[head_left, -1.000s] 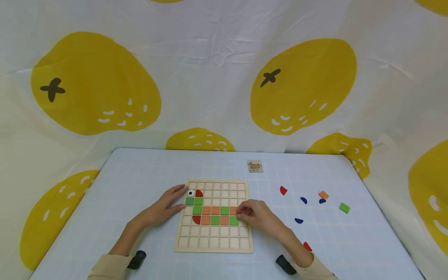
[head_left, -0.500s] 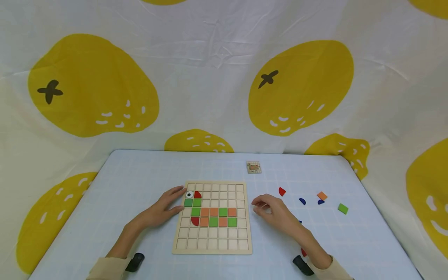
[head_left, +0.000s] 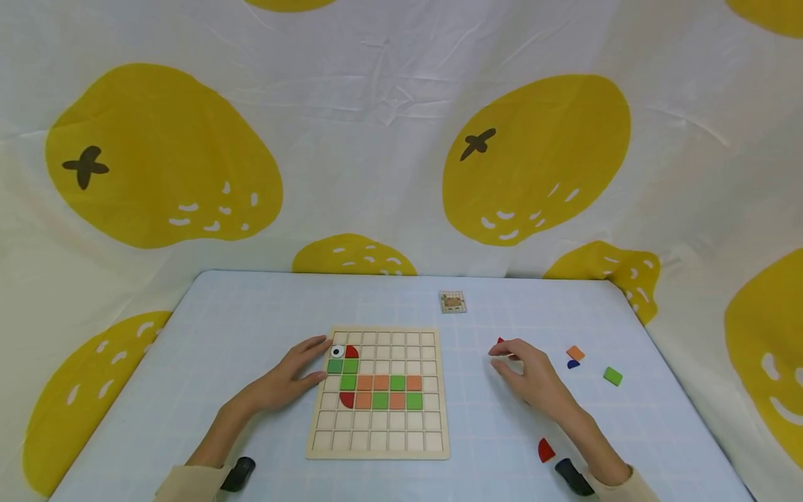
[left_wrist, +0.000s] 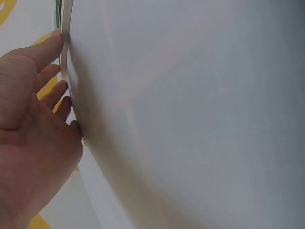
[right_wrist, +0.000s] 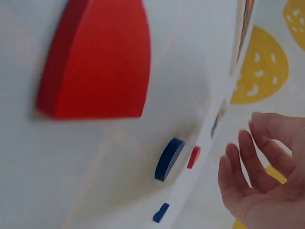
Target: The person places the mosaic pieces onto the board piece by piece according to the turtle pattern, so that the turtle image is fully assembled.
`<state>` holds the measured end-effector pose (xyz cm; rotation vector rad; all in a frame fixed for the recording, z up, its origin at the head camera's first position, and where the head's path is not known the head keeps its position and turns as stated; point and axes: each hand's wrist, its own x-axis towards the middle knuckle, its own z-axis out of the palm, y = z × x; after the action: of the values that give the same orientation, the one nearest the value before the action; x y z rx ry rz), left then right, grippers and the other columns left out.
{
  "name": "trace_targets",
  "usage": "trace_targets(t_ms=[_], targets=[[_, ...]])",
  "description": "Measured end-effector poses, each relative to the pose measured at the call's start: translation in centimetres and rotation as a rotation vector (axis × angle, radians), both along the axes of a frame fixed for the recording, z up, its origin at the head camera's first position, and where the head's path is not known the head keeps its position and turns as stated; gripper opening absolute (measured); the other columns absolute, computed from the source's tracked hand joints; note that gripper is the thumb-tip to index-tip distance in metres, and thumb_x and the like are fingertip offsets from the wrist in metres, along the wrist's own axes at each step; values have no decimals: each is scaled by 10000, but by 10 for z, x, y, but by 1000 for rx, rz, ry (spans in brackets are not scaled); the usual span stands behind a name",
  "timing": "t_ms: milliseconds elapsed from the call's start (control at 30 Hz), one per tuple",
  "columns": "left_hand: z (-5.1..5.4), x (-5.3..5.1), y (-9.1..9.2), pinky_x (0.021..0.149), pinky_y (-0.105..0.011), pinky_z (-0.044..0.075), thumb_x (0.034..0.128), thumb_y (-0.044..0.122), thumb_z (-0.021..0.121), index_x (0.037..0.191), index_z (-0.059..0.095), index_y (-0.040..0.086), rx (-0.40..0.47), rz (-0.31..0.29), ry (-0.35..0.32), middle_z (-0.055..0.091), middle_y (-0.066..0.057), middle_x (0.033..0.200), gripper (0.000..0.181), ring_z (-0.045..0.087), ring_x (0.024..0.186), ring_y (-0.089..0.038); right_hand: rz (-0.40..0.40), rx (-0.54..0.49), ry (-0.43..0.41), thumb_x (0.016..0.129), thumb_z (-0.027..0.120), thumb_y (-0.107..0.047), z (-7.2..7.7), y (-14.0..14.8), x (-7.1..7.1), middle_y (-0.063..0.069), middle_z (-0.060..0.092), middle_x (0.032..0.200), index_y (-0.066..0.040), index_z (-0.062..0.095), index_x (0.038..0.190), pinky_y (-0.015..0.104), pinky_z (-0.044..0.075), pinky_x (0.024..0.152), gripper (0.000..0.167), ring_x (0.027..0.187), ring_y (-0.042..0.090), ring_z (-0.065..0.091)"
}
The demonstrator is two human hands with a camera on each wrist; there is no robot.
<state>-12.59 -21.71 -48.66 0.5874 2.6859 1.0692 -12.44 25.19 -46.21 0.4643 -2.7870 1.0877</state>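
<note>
A wooden grid board (head_left: pixel 378 440) lies on the table, its left edge touched by the extended fingers of my left hand (head_left: pixel 285 376). Set in its cells are green tiles (head_left: pixel 379 400), orange tiles (head_left: pixel 380 383), two red quarter-round tiles (head_left: pixel 347 399) and an eye tile (head_left: pixel 337 352). My right hand (head_left: pixel 533 383) hovers right of the board, fingers loosely bent and apart, holding nothing. Just beyond its fingertips shows part of a loose red piece (head_left: pixel 500 340). In the right wrist view, a blue half-round piece (right_wrist: pixel 169 159) stands out on the table; the hand hides it in the head view.
Right of my right hand lie an orange square (head_left: pixel 576 353), another blue half-round (head_left: pixel 574 364) and a green square (head_left: pixel 613 376). A red quarter-round (head_left: pixel 546 450) sits near the right wrist. Behind the board is a small picture card (head_left: pixel 452 302). A patterned curtain (head_left: pixel 364 160) hangs behind the table.
My right hand has left the orange tile at the board's right side and moved right, over the loose pieces. The left hand has stayed at the board's left edge.
</note>
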Motion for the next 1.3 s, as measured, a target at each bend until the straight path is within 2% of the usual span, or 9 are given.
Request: trace_targets(t_ms=[367,567,933,1133,1300], targets=[[0,3,0,1147,-692,266,1042,317,625,1592,376,71,4,7,-18,264,-222,1644,652,216,1502,-487,-127,25,48,947,731,-48,-2,38,0,109,710,1123,-58,720,1128,572,552,916,182,1067,350,648],[-2,2,-2,1154,-684,263,1044,326,621,1598,371,86,4,11,-25,256,-208,1651,653,210,1511,-474,-174,57,87,962,715,-67,-1,58,-1,126,709,1140,-65,716,1143,593,545,908,181,1074,343,642],[-3,0,-1,1156,-683,258,1045,323,621,1598,372,86,10,13,-25,252,-209,1654,651,206,1513,-473,-297,50,4,1015,666,-159,2,97,4,255,626,1250,-22,690,1203,677,470,943,234,1138,447,556],[-3,0,-1,1158,-686,251,1042,314,627,1596,372,78,14,8,-23,254,-211,1653,654,203,1511,-474,-363,70,-28,1028,654,-243,-3,118,6,285,591,1294,-6,679,1224,676,458,955,308,1194,480,524],[-3,-1,-1,1158,-687,252,1042,318,627,1596,373,81,10,8,-21,255,-208,1653,654,204,1511,-472,-381,82,-57,1042,627,-229,-9,135,9,322,546,1329,14,655,1260,703,443,953,328,1219,520,485]])
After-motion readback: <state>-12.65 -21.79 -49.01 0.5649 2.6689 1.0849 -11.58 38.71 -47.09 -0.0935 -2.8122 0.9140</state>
